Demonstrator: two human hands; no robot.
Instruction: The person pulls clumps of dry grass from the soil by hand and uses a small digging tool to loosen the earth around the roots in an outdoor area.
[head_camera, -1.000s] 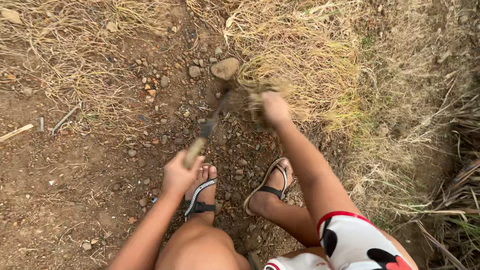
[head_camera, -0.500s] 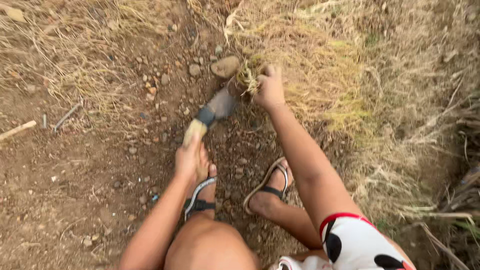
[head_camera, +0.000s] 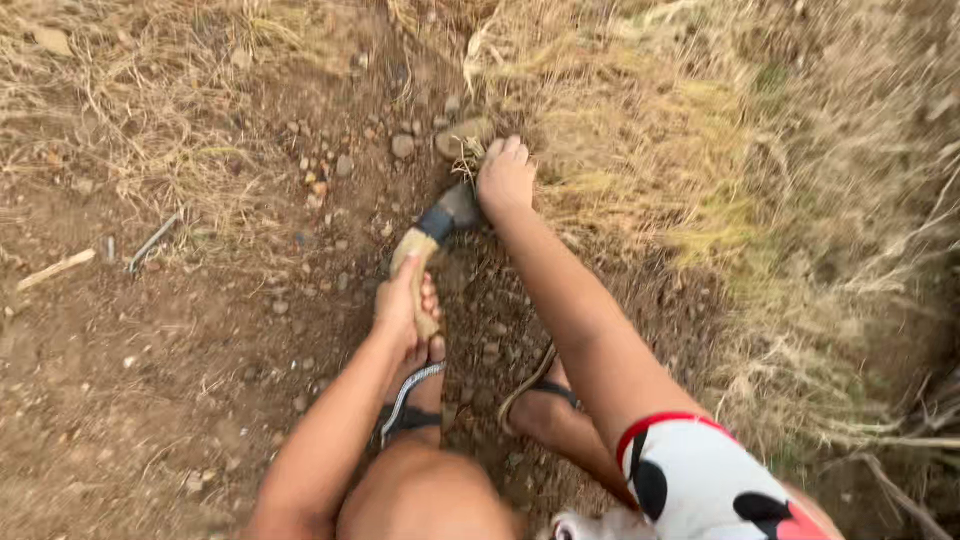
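- Hand tool (head_camera: 428, 250): a short digging or cutting tool with a pale wooden handle, a dark collar and a dark blade, lying slantwise over the bare stony ground just in front of the sandalled feet, with its blade end at the foot of the dry grass tuft (head_camera: 480, 150).
- It looks stiff and fairly light, the weight probably toward the blade; the wooden handle is the safe place to hold it.
- Left hand (head_camera: 405, 300): fingers wrapped closed round the near end of the handle, the blade pointing far and right of them.
- Right hand (head_camera: 505, 180): fingers curled shut on the grass tuft, just right of the blade tip, beside a flat stone (head_camera: 458, 136).
- The grass looks dry, thin and brittle, best grasped low near its roots.
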